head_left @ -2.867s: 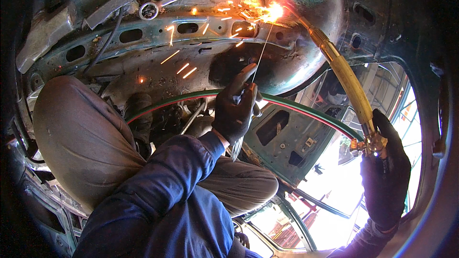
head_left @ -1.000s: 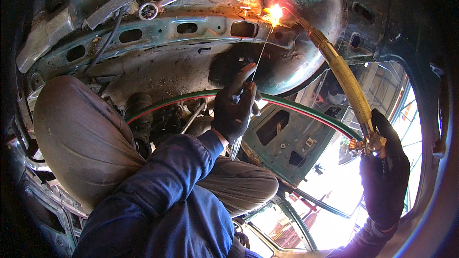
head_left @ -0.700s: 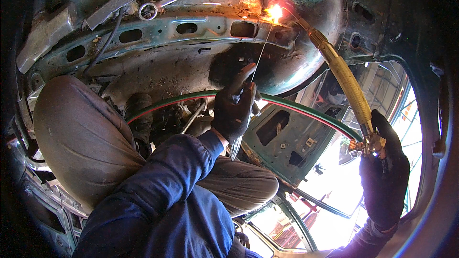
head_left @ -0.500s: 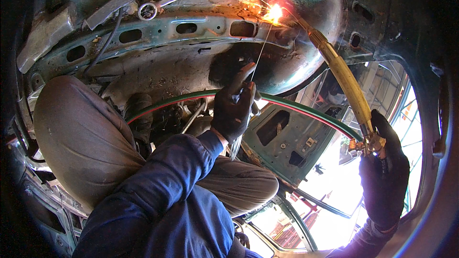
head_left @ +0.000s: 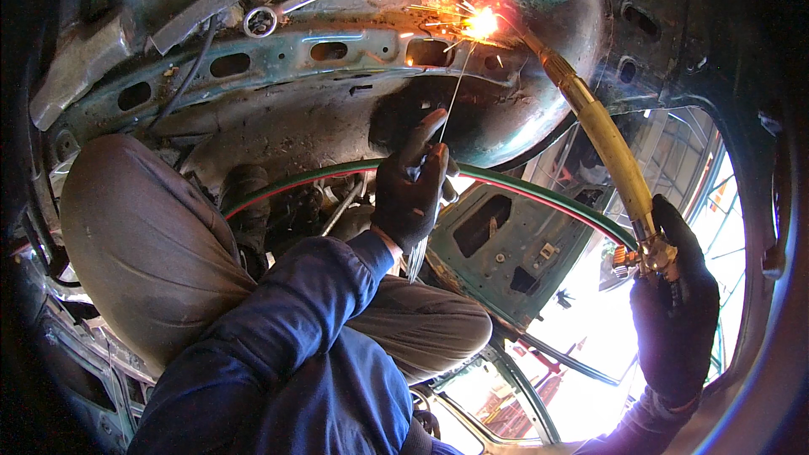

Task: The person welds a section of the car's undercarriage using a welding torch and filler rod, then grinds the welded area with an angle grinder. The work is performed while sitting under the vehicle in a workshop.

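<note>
My gloved left hand [head_left: 410, 190] pinches a thin filler rod [head_left: 456, 94], whose far end reaches the bright spot on the metal. More wires or rods [head_left: 416, 261] stick out below the palm. My gloved right hand [head_left: 681, 307] grips a brass gas torch [head_left: 619, 156] by its valve end. The torch's tip meets the car body panel [head_left: 552, 59] in a glaring flame [head_left: 482, 24], with orange sparks flying to the left. Glare hides the exact spot where rod and torch tip meet the metal.
A ring spanner [head_left: 260, 21] lies along the ledge to the left of the flame. Red and green twin hoses [head_left: 522, 188] arch from the torch behind my left hand. My bent knee [head_left: 139, 236] is at left. A loose door panel [head_left: 514, 240] stands beyond, beside the opening.
The sparks have spread wider and lower, some now near the slot in the ledge. Torch and right hand have shifted very slightly; the left hand is nearly still.
</note>
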The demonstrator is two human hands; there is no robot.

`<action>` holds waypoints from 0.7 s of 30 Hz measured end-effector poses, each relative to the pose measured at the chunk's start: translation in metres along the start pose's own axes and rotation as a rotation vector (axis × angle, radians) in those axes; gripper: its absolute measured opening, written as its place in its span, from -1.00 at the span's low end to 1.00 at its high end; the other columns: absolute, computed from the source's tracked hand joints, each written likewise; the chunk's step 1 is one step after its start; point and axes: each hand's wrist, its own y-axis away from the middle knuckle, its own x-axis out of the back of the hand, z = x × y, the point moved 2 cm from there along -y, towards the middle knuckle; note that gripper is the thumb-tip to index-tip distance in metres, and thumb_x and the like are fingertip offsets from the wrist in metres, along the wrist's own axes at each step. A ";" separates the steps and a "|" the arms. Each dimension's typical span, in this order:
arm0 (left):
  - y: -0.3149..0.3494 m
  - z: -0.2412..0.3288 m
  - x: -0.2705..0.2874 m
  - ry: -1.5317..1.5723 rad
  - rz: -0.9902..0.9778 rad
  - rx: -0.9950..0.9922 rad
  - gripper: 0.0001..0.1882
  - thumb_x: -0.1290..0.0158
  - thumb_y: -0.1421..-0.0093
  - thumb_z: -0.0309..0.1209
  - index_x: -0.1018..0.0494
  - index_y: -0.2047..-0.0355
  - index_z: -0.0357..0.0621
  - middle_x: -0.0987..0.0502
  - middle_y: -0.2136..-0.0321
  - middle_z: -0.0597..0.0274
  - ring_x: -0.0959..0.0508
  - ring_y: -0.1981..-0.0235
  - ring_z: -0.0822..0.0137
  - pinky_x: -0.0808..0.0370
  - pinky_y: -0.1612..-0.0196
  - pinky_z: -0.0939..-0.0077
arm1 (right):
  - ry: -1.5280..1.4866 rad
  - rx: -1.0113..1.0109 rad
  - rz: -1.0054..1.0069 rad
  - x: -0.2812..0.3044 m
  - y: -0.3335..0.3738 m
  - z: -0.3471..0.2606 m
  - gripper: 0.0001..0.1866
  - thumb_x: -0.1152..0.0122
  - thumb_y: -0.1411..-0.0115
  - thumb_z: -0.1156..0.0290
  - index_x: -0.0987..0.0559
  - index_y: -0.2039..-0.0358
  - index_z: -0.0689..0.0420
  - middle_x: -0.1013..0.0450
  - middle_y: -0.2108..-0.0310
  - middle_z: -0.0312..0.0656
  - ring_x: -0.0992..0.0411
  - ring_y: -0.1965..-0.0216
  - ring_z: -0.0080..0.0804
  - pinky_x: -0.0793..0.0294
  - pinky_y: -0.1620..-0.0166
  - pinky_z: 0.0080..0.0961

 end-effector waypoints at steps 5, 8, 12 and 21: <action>0.002 0.003 0.000 0.015 0.028 0.068 -0.46 -0.04 -0.57 -0.25 -0.36 -0.50 -0.02 -0.59 0.39 0.29 -0.56 0.54 0.52 -0.61 0.40 0.52 | -0.172 -0.026 -0.045 -0.010 0.012 0.010 -0.38 -0.12 -0.32 0.50 -0.48 -0.41 0.26 -0.64 -0.11 0.12 -0.70 0.09 -0.19 -0.72 -0.02 -0.27; 0.004 0.004 -0.002 0.045 0.053 0.094 -0.45 -0.04 -0.57 -0.32 -0.34 -0.51 -0.01 -0.58 0.40 0.30 -0.55 0.53 0.53 -0.59 0.42 0.53 | -0.291 -0.057 -0.059 -0.028 0.029 0.022 -0.31 -0.14 -0.21 0.63 -0.47 -0.41 0.27 -0.64 -0.08 0.09 -0.68 0.07 -0.24 -0.70 -0.05 -0.29; 0.005 -0.004 0.003 -0.019 0.073 0.006 -0.48 -0.05 -0.58 -0.29 -0.37 -0.48 -0.08 -0.57 0.43 0.26 -0.57 0.53 0.47 -0.60 0.44 0.46 | -0.317 -0.046 0.165 -0.082 0.057 0.045 -0.25 -0.15 -0.12 0.75 -0.50 -0.40 0.28 -0.65 -0.07 0.02 -0.66 -0.01 -0.28 -0.66 -0.13 -0.33; 0.021 0.005 0.007 -0.107 0.090 -0.042 -0.50 -0.09 -0.56 -0.25 -0.42 -0.45 -0.02 -0.57 0.42 0.30 -0.55 0.56 0.47 -0.57 0.47 0.47 | -0.908 -0.150 0.223 -0.191 0.116 0.077 -0.22 -0.45 -0.13 0.67 -0.47 -0.41 0.32 -0.64 -0.10 0.11 -0.64 -0.12 -0.23 -0.62 -0.22 -0.26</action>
